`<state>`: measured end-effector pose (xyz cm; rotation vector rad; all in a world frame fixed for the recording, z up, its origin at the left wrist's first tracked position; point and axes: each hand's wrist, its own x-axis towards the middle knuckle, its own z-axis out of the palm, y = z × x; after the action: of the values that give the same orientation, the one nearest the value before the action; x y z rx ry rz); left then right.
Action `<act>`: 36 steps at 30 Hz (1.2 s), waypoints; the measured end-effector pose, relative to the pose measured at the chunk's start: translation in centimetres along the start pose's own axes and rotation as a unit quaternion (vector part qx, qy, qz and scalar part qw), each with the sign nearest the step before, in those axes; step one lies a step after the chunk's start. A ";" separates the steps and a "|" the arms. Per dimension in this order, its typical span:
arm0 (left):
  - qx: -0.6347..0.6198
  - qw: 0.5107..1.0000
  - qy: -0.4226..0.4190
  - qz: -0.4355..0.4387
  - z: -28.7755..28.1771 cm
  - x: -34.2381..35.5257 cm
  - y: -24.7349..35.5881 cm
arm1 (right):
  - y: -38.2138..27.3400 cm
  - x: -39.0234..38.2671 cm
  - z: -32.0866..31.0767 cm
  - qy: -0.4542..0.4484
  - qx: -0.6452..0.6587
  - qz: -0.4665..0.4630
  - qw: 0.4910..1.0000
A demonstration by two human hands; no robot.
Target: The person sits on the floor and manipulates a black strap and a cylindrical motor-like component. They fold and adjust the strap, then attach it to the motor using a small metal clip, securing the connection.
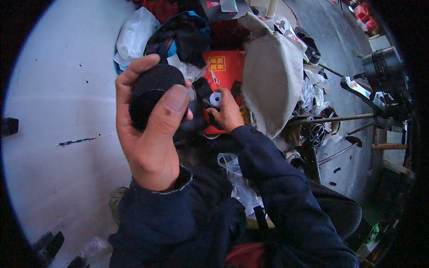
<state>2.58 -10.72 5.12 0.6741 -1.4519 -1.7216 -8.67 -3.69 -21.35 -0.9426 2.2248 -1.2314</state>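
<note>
Raised close in front of me, my left hand (154, 129) is closed round a thick, round black roll (156, 85) with a fuzzy surface. The thumb lies across its near side and the fingers wrap behind it. Farther off, my right hand (229, 112) reaches down with thumb and index finger curved round a small white spool (215, 99) with a dark hole in its middle. Dark items around the spool partly hide how the fingertips touch it. Beyond it lies a red packet (227, 64) with yellow print, and a white clip-like piece (215, 77) on it.
A large grey-beige cloth-covered pad (273, 80) stands right of my right hand. Clear plastic bags (136, 33) lie at the far left, and another bag (239, 178) near my lap. At right are metal rods (335, 119) and a black cylindrical machine part (383, 66).
</note>
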 end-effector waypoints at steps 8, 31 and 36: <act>-0.001 0.991 -0.106 -0.079 2.7 1.2 -2.1 | -1.6 -3.1 -10.4 -0.006 0.063 -0.013 0.998; -0.026 0.898 -0.407 -0.166 15.0 -18.1 -8.0 | -6.1 -26.1 -30.6 -0.050 0.400 0.168 0.899; -0.038 0.919 -0.358 -0.161 15.9 -18.3 -10.1 | -4.4 -26.2 -30.1 0.031 0.267 0.103 0.958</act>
<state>-1.98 13.84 -2.84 0.2407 -1.8061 -2.4330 -8.70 30.90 -0.96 -0.4527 1.8192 -1.6533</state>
